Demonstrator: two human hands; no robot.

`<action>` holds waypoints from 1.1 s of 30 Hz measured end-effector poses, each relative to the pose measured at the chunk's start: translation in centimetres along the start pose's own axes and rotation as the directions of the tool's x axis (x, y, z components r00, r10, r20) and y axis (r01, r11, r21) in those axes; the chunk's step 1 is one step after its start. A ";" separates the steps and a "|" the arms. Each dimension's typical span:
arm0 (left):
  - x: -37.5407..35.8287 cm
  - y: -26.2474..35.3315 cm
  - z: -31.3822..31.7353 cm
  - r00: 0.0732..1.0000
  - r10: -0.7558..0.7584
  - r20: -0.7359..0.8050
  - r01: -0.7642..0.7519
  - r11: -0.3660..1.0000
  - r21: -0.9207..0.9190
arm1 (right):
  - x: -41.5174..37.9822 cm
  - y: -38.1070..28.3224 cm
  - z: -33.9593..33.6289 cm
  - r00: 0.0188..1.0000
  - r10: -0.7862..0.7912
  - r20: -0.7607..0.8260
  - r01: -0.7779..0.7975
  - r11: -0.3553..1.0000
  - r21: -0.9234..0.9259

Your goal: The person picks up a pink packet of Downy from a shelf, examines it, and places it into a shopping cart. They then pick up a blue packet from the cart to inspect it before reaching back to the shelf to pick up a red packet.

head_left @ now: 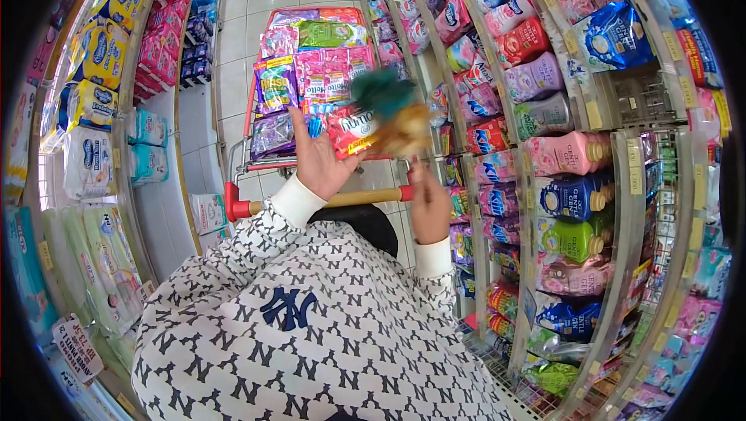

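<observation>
Head view shows the left hand [320,158] open with fingers spread, touching a red refill pouch [351,132] over the shopping cart [311,95]. Beside it, the right hand [429,202] is raised just below a blurred teal-and-tan pack [392,110]; its grip cannot be told.

A shop: stocked shelves [559,157], shopping cart [311,71].

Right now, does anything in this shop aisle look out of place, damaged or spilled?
Nothing looks spilled or damaged. The shelves are in order, and packets lie piled in the red cart. Only the item above the left hand and right hand is blurred.
</observation>
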State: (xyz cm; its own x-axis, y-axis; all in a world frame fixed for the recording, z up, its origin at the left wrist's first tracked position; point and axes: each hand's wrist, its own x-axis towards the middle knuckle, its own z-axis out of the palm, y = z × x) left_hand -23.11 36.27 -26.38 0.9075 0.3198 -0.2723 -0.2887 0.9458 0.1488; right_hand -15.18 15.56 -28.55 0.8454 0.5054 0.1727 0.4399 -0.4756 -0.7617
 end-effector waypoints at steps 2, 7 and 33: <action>-0.4 -0.1 0.8 0.998 -0.028 0.052 0.029 0.999 -0.020 | 1.0 1.0 -0.7 0.980 0.199 -0.024 -0.188 0.954 0.234; 0.4 -1.7 0.4 0.989 -0.138 0.047 0.119 0.952 0.282 | 1.5 -2.6 -1.4 0.906 0.404 0.124 -0.392 0.692 0.607; 0.4 0.8 -2.2 0.973 -0.108 0.202 0.169 0.936 -0.310 | 0.1 1.7 -1.7 0.982 0.189 0.029 -0.188 0.981 -0.041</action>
State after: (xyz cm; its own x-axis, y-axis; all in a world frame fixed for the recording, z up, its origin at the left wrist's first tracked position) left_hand -23.62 37.29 -28.50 0.9762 0.1974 -0.0893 -0.2118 0.9562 -0.2018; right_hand -13.84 13.55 -28.77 0.9040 0.4275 0.0073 0.2858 -0.5914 -0.7540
